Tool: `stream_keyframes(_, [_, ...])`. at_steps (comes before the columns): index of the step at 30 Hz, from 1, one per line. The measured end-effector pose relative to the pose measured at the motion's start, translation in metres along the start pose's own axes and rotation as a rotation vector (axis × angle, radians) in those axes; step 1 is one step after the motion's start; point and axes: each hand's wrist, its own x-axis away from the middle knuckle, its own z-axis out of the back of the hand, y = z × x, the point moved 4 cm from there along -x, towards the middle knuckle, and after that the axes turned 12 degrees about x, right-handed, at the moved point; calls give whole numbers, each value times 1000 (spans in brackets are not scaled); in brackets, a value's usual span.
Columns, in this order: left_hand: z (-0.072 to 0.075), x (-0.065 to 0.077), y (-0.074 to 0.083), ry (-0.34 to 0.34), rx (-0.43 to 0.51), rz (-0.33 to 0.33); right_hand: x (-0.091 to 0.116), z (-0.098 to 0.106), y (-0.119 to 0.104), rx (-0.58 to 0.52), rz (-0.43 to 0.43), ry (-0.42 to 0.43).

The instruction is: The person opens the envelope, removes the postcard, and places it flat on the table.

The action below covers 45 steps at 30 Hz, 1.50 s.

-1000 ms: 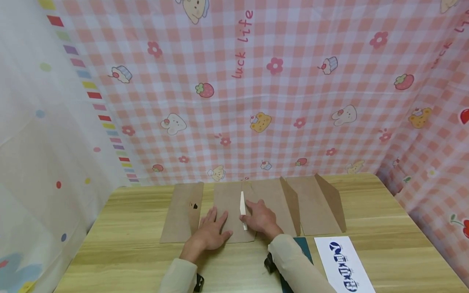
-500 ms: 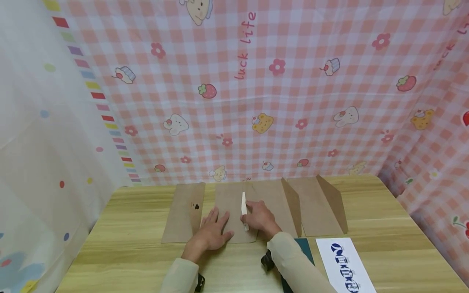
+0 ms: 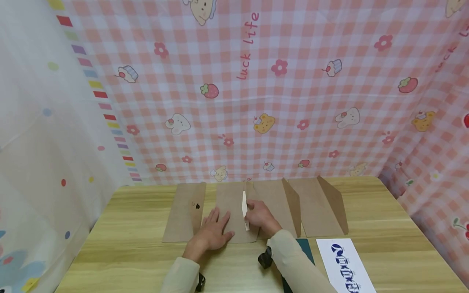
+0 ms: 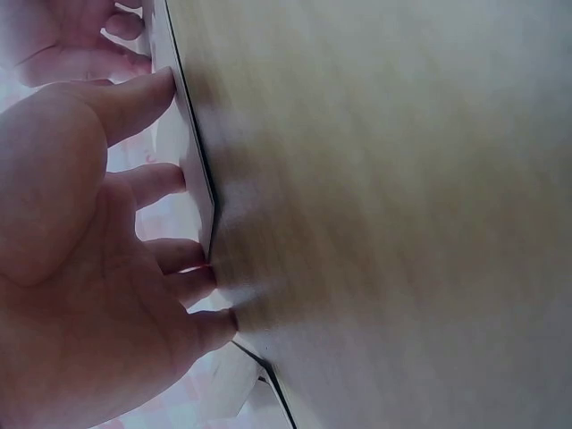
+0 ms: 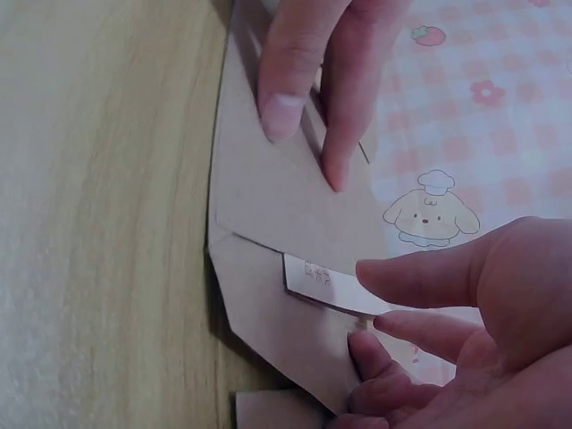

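In the head view my left hand [image 3: 213, 232] lies with spread fingers on a brown kraft paper envelope [image 3: 229, 199]. Its fingertips press near the envelope's edge, as the left wrist view also shows. My right hand [image 3: 261, 215] pinches a flat white strip [image 3: 244, 203] between thumb and index finger, along the fold at the envelope's right side. Small red characters show on the strip [image 5: 313, 277] in the right wrist view, where it lies on the folded flap [image 5: 277, 313]. The other right fingers are curled beneath.
Another kraft envelope [image 3: 181, 211] lies to the left, with a small black mark. Two more [image 3: 269, 195] [image 3: 309, 207] lie to the right, their side flaps [image 3: 333, 203] raised. Nearer are a dark green flat item [image 3: 305, 247], partly under the right sleeve, and a white printed sheet [image 3: 338, 264].
My right wrist has turned slightly, and its thumb has drawn in a little along the white strip. The left hand stays pressed on the envelope. The head view has shifted slightly.
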Motion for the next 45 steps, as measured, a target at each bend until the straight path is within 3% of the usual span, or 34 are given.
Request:
stream_keyframes(12, [1,-1,2,-2,-6,-1,2,-1,2,-153,-19,-24])
stream_keyframes(21, [0,1,2,-9,-11,1,3,-6,4,-150,-13,9])
stream_keyframes(28, [-1,2,1,-5,-9,-5,1,-7,4,20,-1,124])
stream_keyframes(39, [0,3,2,-7,11,-8,6,-8,1,147,-87,196])
stream_keyframes(45, [0,2,1,-2,23,-17,8,-9,-1,149,-116,201])
